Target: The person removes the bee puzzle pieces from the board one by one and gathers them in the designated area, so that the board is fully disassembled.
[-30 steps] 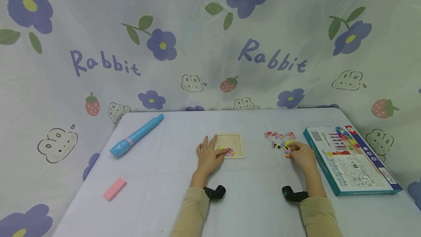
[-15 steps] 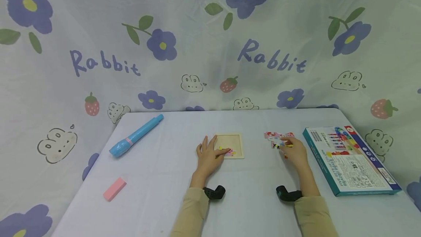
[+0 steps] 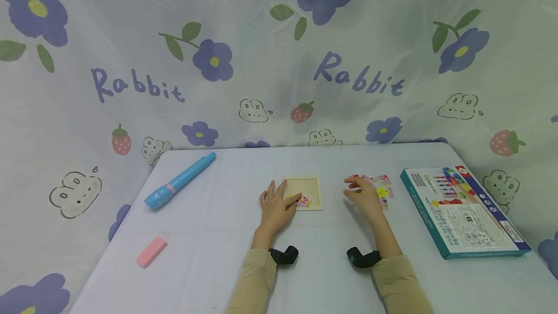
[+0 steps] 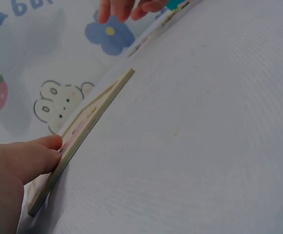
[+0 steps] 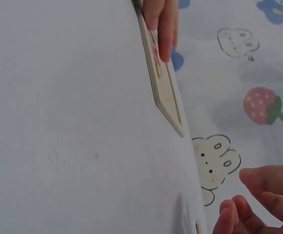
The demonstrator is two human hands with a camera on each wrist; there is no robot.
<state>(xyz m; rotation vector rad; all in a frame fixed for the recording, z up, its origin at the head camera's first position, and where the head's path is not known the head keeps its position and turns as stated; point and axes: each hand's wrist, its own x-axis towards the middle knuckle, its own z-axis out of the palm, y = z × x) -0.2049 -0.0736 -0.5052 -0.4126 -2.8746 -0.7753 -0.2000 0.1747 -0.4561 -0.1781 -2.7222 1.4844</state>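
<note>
A shallow square wooden puzzle tray (image 3: 309,186) lies mid-table. Several colourful puzzle pieces (image 3: 306,202) sit in its near part. My left hand (image 3: 277,210) rests over the tray's left side with fingers spread, its thumb touching those pieces; the left wrist view shows the same hand (image 4: 19,163) at the tray edge. To the right, my right hand (image 3: 365,200) hovers over the left part of a group of loose jigsaw pieces (image 3: 382,193), hiding some of them. In the right wrist view, its thumb and fingers (image 5: 271,179) stand apart with nothing seen between them.
A flat teal-edged box (image 3: 466,212) lies at the right. A light-blue pen-shaped tube (image 3: 180,180) lies at the back left, and a pink block (image 3: 151,252) in front of it. Behind the table hangs a floral rabbit-print cloth (image 3: 261,52).
My right hand has moved left across the loose pieces, uncovering the yellow star piece. A yellow-marked piece seen by its fingers half a second ago no longer shows there. My left hand stays in place.
</note>
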